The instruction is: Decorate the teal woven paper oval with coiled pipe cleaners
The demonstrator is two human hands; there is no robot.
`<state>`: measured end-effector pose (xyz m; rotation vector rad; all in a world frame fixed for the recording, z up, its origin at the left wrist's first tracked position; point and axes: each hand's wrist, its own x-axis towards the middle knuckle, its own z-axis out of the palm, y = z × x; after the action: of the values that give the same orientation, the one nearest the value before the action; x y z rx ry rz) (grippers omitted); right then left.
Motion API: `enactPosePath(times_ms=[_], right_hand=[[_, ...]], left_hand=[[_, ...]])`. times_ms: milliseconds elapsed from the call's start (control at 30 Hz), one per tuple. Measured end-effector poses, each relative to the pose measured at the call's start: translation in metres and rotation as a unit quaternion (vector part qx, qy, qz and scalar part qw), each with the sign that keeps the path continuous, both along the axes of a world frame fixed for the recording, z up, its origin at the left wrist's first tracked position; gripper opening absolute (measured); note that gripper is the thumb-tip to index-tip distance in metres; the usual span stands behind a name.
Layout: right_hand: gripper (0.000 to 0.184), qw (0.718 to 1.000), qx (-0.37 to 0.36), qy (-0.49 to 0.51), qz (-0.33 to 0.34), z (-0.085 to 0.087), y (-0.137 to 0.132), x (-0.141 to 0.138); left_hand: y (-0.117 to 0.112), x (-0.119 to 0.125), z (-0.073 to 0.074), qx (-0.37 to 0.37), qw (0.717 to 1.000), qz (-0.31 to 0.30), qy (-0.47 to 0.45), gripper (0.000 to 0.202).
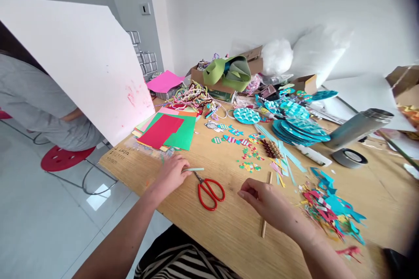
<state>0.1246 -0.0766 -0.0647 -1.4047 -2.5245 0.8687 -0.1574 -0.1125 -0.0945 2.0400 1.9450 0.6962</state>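
Observation:
My left hand (173, 171) pinches a narrow pale green paper strip (196, 169) just above the table. Beside it lie red-handled scissors (211, 193), their blades pointing towards that hand. My right hand (262, 196) has its fingers curled together; anything between the fingertips is too small to make out. Under that hand a thin wooden stick (263, 228) lies partly covered. Beyond the hands are cut-out paper fish (231, 139), small green and yellow paper pieces (249, 166) and a pine cone (271, 148). Coloured paper sheets (181, 133) are stacked beyond my left hand.
A large white board (81, 61) stands upright at the left, partly hiding a seated person (42, 100). At the right are blue paper plates (294, 133), a white glue tube (312, 154), a steel flask (356, 128), its lid (349, 157) and paper scraps (330, 207).

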Motion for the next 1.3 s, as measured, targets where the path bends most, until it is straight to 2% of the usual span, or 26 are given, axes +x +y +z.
enactPosePath(times_ms=[100, 200, 300, 367, 433, 533, 567, 667, 767, 833, 900, 967, 1000, 1067, 1100, 1133, 1200, 1300], right_hand=[[0.019, 1.0, 0.006, 0.01, 0.015, 0.003, -0.008, -0.008], [0.022, 1.0, 0.027, 0.013, -0.005, 0.007, -0.007, -0.003], [0.025, 0.998, 0.021, 0.037, -0.041, 0.009, -0.004, 0.008], [0.028, 0.994, -0.01, 0.087, -0.058, 0.01, -0.003, 0.011], [0.03, 0.982, -0.054, 0.167, -0.075, 0.012, -0.005, 0.006], [0.041, 0.941, -0.114, 0.302, -0.101, 0.016, -0.009, -0.01], [0.044, 0.926, -0.122, 0.34, -0.109, 0.016, -0.009, -0.015], [0.038, 0.895, -0.113, 0.402, -0.153, 0.015, -0.007, -0.024], [0.039, 0.873, -0.11, 0.435, -0.192, 0.014, -0.001, -0.017], [0.04, 0.864, -0.132, 0.447, -0.193, 0.017, 0.004, -0.005], [0.043, 0.865, -0.134, 0.442, -0.195, 0.021, 0.009, 0.011], [0.044, 0.882, -0.075, 0.4, -0.237, 0.023, 0.012, 0.027], [0.043, 0.9, -0.038, 0.342, -0.267, 0.021, 0.013, 0.034], [0.042, 0.942, 0.008, 0.158, -0.296, 0.013, 0.011, 0.044], [0.04, 0.959, 0.025, 0.052, -0.276, 0.006, 0.009, 0.047], [0.037, 0.966, 0.05, -0.036, -0.25, -0.002, 0.007, 0.048], [0.03, 0.96, 0.081, -0.153, -0.22, -0.018, 0.001, 0.046], [0.024, 0.953, 0.09, -0.206, -0.202, -0.032, -0.003, 0.042]], left_hand=[[-0.005, 0.001, -0.011, 0.006, 1.0, 0.008, 0.019, 0.005], [-0.003, -0.001, -0.016, 0.037, 0.999, 0.012, 0.013, 0.013], [0.001, -0.002, -0.01, 0.068, 0.996, 0.031, -0.042, 0.011], [0.005, 0.004, -0.001, 0.063, 0.989, 0.029, -0.127, 0.01], [0.009, 0.017, 0.01, 0.034, 0.972, -0.004, -0.233, 0.012], [0.011, 0.05, 0.022, -0.024, 0.932, -0.072, -0.355, 0.014], [0.011, 0.062, 0.025, -0.053, 0.917, -0.096, -0.384, 0.013], [0.009, 0.094, 0.027, -0.111, 0.877, -0.149, -0.443, 0.016], [0.008, 0.111, 0.028, -0.172, 0.841, -0.15, -0.491, 0.02], [0.01, 0.113, 0.029, -0.198, 0.831, -0.136, -0.501, 0.021], [0.015, 0.112, 0.031, -0.192, 0.829, -0.114, -0.512, 0.021], [0.02, 0.11, 0.033, -0.172, 0.826, -0.086, -0.53, 0.021], [0.023, 0.11, 0.034, -0.165, 0.822, -0.074, -0.541, 0.022], [0.028, 0.11, 0.034, -0.161, 0.812, -0.061, -0.557, 0.023], [0.031, 0.111, 0.034, -0.162, 0.809, -0.061, -0.562, 0.023], [0.033, 0.113, 0.034, -0.162, 0.805, -0.064, -0.566, 0.024], [0.036, 0.118, 0.034, -0.167, 0.799, -0.076, -0.572, 0.024], [0.04, 0.128, 0.036, -0.178, 0.787, -0.094, -0.583, 0.025]])
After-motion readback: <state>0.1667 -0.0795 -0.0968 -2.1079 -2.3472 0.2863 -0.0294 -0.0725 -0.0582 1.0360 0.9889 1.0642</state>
